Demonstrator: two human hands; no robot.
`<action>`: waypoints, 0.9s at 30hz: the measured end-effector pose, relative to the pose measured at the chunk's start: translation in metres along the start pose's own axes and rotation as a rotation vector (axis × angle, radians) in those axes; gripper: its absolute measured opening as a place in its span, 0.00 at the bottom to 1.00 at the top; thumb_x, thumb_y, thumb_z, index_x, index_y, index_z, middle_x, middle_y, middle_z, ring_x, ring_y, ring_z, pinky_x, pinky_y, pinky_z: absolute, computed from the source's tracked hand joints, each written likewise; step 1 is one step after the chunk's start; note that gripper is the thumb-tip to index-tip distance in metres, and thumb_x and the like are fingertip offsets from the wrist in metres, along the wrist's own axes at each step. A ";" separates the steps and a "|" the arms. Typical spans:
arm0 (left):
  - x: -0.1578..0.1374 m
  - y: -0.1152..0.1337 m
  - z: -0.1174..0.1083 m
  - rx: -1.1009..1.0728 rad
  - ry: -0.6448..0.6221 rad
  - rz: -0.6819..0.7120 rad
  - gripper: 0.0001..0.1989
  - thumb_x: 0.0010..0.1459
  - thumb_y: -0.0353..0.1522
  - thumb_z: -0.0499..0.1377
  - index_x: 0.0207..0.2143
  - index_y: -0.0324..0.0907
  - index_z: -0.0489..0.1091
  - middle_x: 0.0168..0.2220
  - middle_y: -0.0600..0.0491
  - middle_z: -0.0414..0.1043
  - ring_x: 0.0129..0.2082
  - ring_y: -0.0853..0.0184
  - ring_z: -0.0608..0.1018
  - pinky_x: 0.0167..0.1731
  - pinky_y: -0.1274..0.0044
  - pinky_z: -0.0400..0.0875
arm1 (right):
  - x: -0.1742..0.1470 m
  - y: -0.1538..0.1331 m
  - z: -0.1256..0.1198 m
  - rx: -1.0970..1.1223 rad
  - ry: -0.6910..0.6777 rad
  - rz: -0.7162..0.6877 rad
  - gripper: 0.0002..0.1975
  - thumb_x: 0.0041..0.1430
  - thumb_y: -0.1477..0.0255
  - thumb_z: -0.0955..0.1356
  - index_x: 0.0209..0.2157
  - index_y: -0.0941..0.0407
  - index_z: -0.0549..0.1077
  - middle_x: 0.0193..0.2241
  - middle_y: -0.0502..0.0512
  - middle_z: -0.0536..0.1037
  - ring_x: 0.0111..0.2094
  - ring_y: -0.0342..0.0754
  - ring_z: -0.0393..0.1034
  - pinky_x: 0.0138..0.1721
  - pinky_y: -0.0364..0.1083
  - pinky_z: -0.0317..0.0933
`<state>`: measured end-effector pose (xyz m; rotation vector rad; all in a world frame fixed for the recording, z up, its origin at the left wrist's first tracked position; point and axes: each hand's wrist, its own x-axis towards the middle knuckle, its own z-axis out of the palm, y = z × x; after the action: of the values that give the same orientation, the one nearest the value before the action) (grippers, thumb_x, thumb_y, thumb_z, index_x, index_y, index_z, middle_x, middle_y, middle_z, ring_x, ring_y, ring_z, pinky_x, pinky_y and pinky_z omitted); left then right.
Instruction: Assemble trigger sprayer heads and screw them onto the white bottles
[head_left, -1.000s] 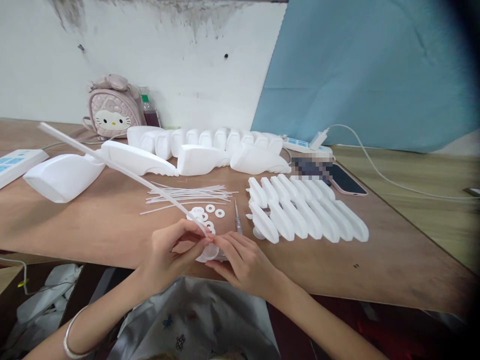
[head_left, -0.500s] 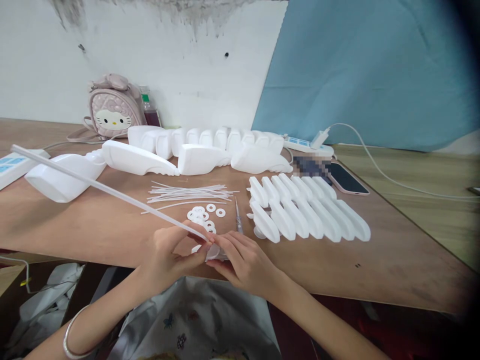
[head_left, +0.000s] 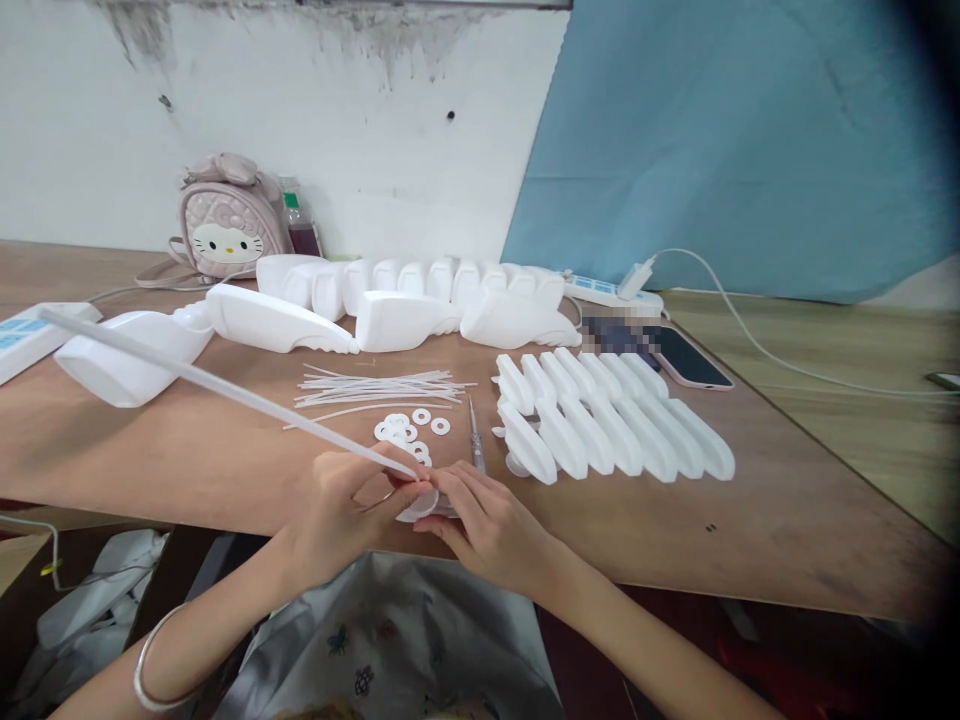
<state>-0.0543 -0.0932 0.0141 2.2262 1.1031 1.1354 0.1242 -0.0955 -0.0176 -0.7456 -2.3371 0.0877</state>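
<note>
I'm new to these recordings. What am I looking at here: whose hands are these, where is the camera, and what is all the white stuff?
There is no machine here. One camera sits on a person's head and looks down at that person's own two bare hands at the near table edge.

The left hand pinches the end of a long thin white tube that slants up to the left. The right hand holds a small white round part where the tube's end meets it.

Just beyond lie white rings, a bundle of thin tubes, a small screwdriver, rows of white trigger pieces and larger white shells. Further back are a pink backpack, a phone and power strips.
</note>
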 end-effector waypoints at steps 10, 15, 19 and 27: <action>0.011 0.011 -0.007 0.203 -0.143 0.009 0.04 0.51 0.27 0.53 0.24 0.41 0.62 0.23 0.57 0.70 0.26 0.70 0.69 0.32 0.75 0.62 | 0.001 -0.004 0.002 0.013 0.020 0.025 0.11 0.59 0.73 0.60 0.44 0.60 0.61 0.31 0.59 0.72 0.32 0.50 0.66 0.31 0.48 0.65; 0.014 0.003 0.000 0.273 -0.221 0.066 0.08 0.44 0.20 0.50 0.24 0.40 0.59 0.21 0.60 0.66 0.18 0.74 0.63 0.32 0.72 0.55 | 0.000 -0.002 0.003 0.048 0.012 0.074 0.13 0.57 0.74 0.62 0.45 0.59 0.60 0.34 0.59 0.72 0.34 0.50 0.67 0.33 0.49 0.66; 0.021 0.003 0.001 0.179 -0.250 0.054 0.09 0.41 0.19 0.49 0.23 0.41 0.57 0.21 0.58 0.65 0.21 0.71 0.63 0.29 0.75 0.57 | -0.001 0.000 0.004 0.071 0.034 0.115 0.11 0.57 0.72 0.63 0.42 0.59 0.61 0.33 0.58 0.72 0.34 0.50 0.67 0.33 0.48 0.66; 0.022 0.002 -0.007 -0.180 -0.385 -0.204 0.06 0.46 0.22 0.51 0.26 0.40 0.57 0.22 0.59 0.62 0.20 0.75 0.65 0.19 0.83 0.56 | 0.000 -0.006 0.002 0.079 -0.009 0.086 0.12 0.58 0.73 0.62 0.44 0.59 0.61 0.34 0.58 0.72 0.34 0.50 0.66 0.33 0.49 0.65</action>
<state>-0.0513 -0.0767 0.0302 2.0255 0.9935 0.6570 0.1196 -0.0999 -0.0177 -0.8085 -2.2959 0.2204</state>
